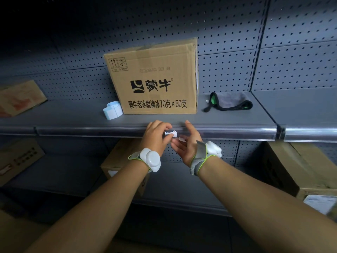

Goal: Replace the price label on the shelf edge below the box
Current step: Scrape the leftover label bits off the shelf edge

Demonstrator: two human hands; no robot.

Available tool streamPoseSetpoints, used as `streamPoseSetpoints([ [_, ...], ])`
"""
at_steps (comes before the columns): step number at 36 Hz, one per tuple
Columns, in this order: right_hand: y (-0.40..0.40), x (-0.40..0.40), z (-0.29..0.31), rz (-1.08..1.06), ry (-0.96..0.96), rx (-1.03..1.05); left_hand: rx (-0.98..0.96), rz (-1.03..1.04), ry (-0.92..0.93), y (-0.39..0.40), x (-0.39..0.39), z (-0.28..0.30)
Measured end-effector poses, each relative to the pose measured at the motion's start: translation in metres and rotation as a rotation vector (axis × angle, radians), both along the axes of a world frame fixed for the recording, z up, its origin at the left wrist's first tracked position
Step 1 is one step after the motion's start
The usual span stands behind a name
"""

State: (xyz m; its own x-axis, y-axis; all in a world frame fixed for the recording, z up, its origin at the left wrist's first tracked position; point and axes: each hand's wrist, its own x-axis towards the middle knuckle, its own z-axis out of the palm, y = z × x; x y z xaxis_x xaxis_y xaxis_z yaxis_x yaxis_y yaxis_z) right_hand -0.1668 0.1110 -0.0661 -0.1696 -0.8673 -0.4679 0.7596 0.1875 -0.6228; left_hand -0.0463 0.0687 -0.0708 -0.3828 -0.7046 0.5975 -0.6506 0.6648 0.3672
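Where the shelf edge (237, 133) runs just below the box (155, 79), a small white price label (171, 133) sits against the clear strip, its upper border looking ragged. The left hand (157, 136) is at the label's left end, and the fingers (168, 136) of that hand curl onto it and pinch it. The right hand (188, 143) is just beside the label on its right, palm turned inward, with its fingers loosely spread and grasping nothing that can be made out; a small pale scrap shows against its palm, but whether it is held cannot be told. Both wrists carry grey straps with green trim and white devices.

The box stands upright on the shelf directly above the label, brown cardboard with dark printing on its front. A roll of pale blue labels (112, 109) lies touching the box's lower left corner. A grey cloth (229, 103) with black and green edging lies on the shelf to the right of the box, apart from it. Perforated grey panels back the shelving, and more cardboard boxes rest on the far left of the shelf and on the shelf below.
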Motion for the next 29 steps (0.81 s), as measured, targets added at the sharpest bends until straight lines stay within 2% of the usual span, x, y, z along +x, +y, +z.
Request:
streamPoseSetpoints([
  [3, -0.001, 0.001, 0.0, -0.002, -0.007, 0.004, 0.012, -0.015, 0.01, 0.001, 0.002, -0.001],
  [10, -0.002, -0.001, 0.0, 0.022, 0.004, 0.021, -0.055, -0.03, -0.144, 0.001, -0.008, 0.008],
  [15, -0.003, -0.002, -0.002, 0.013, 0.032, 0.028, 0.012, -0.067, -0.162, -0.002, -0.009, 0.021],
  [20, -0.003, -0.003, -0.003, 0.009, 0.055, 0.018, 0.045, -0.095, -0.263, -0.004, -0.009, 0.028],
  [26, -0.004, -0.004, -0.003, 0.007, 0.07, 0.024, -0.018, -0.137, -0.434, -0.003, 0.0, 0.032],
  [29, -0.005, -0.002, -0.004, -0.007, 0.068, 0.025, -0.032, -0.154, -0.426, -0.002, 0.008, 0.033],
])
